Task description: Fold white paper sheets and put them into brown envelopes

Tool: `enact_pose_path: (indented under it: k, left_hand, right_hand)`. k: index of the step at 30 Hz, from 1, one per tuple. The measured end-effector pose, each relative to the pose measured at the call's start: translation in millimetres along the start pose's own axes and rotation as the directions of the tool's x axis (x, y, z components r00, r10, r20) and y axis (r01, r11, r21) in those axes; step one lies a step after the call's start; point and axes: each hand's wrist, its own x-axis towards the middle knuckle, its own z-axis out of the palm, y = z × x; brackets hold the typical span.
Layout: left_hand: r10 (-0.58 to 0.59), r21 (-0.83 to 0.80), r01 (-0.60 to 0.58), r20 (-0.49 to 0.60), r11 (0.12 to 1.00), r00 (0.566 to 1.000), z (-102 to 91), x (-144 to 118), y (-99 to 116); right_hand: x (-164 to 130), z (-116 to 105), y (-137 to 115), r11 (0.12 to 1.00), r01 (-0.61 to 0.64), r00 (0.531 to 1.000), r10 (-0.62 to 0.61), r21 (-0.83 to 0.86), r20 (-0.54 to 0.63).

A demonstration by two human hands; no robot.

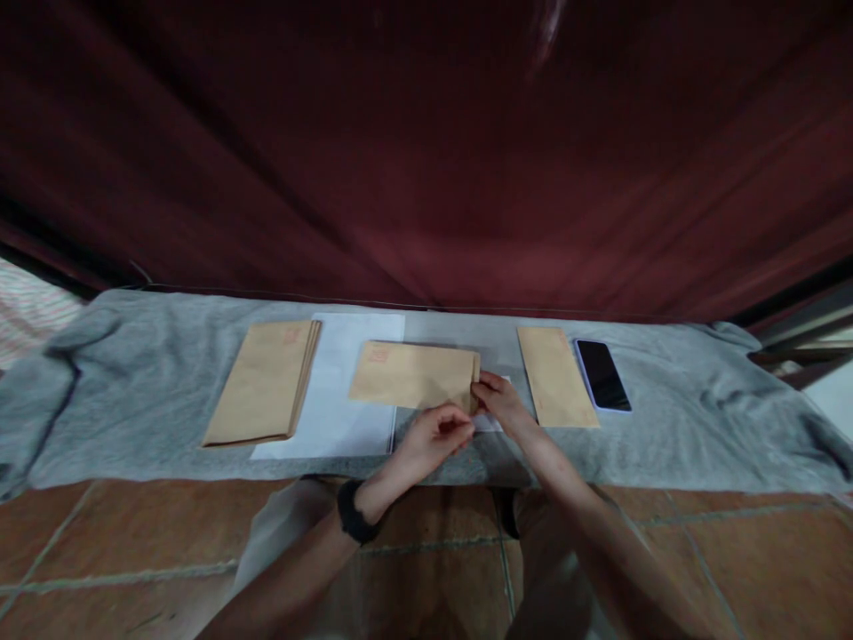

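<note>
A brown paper envelope (417, 373) with red marks at its upper left lies across the middle, partly over white sheets. My right hand (498, 396) is closed on its right end, thumb and fingers at the folded edge. Just below the lower right corner, my left hand (436, 437) has its fingers curled, with thumb and index tips together. Whether those tips pinch an edge of paper is too small to tell. A small white paper (491, 422) shows partly beneath my right hand.
To the left, a stack of brown envelopes (263, 378) overlaps white sheets (346, 387). On the right lie a single brown envelope (558, 378) and a phone (603, 375) with a dark screen. Grey cloth (699, 409) covers the narrow surface; a dark red curtain (426, 160) hangs behind.
</note>
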Motion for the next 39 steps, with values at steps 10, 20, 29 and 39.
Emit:
enact_pose_path:
  k: [10, 20, 29, 39]
  left_hand:
    - [0.268, 0.889, -0.157, 0.041, 0.429, 0.963, -45.7, 31, -5]
    - [0.099, 0.896, -0.128, 0.095, 0.425, 0.991, -51.5, 35, -9]
    - [0.123, 0.868, -0.209, 0.172, 0.450, 0.977, -55.8, 36, -16]
    - [0.188, 0.902, -0.215, 0.153, 0.375, 0.970, -49.6, 34, -7]
  right_hand:
    - [-1, -12, 1, 0.999, -0.015, 0.996, 0.019, -0.048, 0.088]
    - [-7, -20, -5, 0.997, 0.023, 0.979, -0.007, -0.077, 0.201]
    - [-15, -24, -14, 1.000, 0.020, 0.971, -0.015, -0.017, 0.239]
    - [-11, -24, -10, 0.994, 0.035, 0.979, -0.014, -0.102, 0.206]
